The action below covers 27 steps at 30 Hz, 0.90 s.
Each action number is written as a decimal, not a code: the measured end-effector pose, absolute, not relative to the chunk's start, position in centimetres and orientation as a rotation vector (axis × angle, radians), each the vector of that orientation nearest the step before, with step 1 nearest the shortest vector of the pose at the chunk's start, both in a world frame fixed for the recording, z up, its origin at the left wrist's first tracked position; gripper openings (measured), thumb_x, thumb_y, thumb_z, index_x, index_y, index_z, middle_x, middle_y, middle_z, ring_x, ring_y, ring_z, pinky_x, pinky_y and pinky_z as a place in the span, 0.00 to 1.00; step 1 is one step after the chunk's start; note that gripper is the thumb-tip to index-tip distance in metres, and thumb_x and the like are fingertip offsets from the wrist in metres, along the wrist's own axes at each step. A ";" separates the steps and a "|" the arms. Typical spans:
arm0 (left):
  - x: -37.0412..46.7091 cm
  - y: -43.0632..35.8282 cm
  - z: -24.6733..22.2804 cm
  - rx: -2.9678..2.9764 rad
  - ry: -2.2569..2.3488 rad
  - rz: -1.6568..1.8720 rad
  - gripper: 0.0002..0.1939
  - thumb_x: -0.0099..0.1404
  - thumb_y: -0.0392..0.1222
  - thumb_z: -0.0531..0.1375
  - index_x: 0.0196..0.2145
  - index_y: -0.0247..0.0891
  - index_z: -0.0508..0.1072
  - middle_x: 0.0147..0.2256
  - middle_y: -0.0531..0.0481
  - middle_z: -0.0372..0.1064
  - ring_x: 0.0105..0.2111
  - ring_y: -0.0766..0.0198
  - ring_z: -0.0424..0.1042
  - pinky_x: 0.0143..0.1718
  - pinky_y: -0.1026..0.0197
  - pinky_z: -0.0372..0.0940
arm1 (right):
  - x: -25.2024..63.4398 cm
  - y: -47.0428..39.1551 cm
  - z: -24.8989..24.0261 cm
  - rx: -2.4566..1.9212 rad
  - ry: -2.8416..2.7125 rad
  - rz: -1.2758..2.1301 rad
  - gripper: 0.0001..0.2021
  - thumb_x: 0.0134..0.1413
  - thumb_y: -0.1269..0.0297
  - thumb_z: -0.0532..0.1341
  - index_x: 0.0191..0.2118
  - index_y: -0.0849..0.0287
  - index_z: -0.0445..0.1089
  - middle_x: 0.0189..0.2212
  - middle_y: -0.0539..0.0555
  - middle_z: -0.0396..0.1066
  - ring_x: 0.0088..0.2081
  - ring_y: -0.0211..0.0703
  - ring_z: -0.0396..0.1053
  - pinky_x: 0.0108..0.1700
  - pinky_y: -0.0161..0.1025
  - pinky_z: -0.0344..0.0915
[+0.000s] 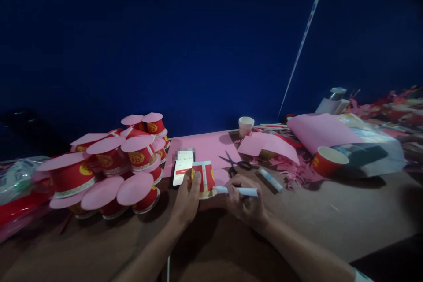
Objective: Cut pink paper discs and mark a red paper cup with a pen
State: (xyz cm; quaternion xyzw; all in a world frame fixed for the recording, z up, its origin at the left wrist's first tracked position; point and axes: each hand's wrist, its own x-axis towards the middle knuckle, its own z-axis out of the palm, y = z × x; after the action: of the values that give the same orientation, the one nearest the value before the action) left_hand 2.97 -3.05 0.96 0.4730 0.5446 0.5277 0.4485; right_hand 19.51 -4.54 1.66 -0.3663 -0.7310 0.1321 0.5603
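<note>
My left hand (187,198) grips a red paper cup (209,175) by its left side, thumb on the outer wall. The cup is upside down, with yellow print and a pale strip along its side. In my right hand (247,205) is a white marker-like pen (247,191), pinched between the fingers. Its tip touches or almost touches the cup's lower right rim. Just behind the cup lie a lit phone (183,168) and black-handled scissors (233,167). A pale blue-white tube (270,179) rests right of my right hand.
Several red cups topped with pink paper discs (105,146) are stacked at left. Pink sheets (205,147) lie behind. A white cup (246,126), a red cup on its base (330,161), pink shreds (297,172) and a plastic bag (383,154) occupy the right. A blue partition (198,53) rises behind.
</note>
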 end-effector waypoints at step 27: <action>2.8 -3.1 1.5 1.187 1.386 1.326 0.27 0.59 0.58 0.52 0.47 0.34 0.65 0.46 0.39 0.68 0.45 0.52 0.68 0.45 0.53 0.61 | 19.5 -4.5 1.7 -0.870 -1.724 0.264 0.09 0.54 0.70 0.53 0.24 0.59 0.62 0.19 0.48 0.63 0.21 0.36 0.62 0.25 0.34 0.58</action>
State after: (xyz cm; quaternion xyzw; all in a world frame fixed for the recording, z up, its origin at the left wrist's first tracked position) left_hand 2.82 -3.10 1.49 0.4755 0.5551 0.5310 0.4287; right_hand 19.49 -4.47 1.70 -0.3694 -0.7320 0.1121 0.5614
